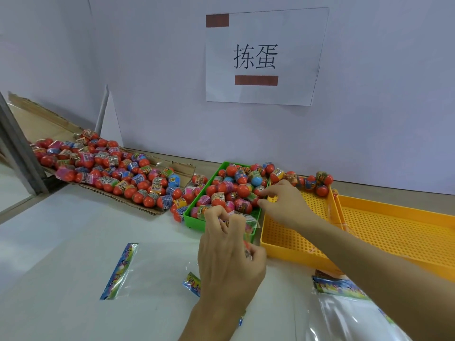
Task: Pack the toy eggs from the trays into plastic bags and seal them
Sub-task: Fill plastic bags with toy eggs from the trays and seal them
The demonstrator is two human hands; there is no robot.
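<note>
Head view: the left hand (227, 252), back up and fingers curled, grips a clear plastic bag (242, 223) holding toy eggs, at the near edge of the green plastic tray (197, 219). Reaching forward, the right hand (283, 205) pinches a red-capped toy egg (256, 200) at that tray's right side, over the empty yellow perforated tray (295, 242).

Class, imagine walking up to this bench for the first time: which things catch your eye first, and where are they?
The heap of red toy eggs spilling across cardboard at the left, with more filling the green tray in the middle. Above hangs a white paper sign on the wall. Nearest, the left hand holds a clear bag while the right hand reaches into the tray.
</note>
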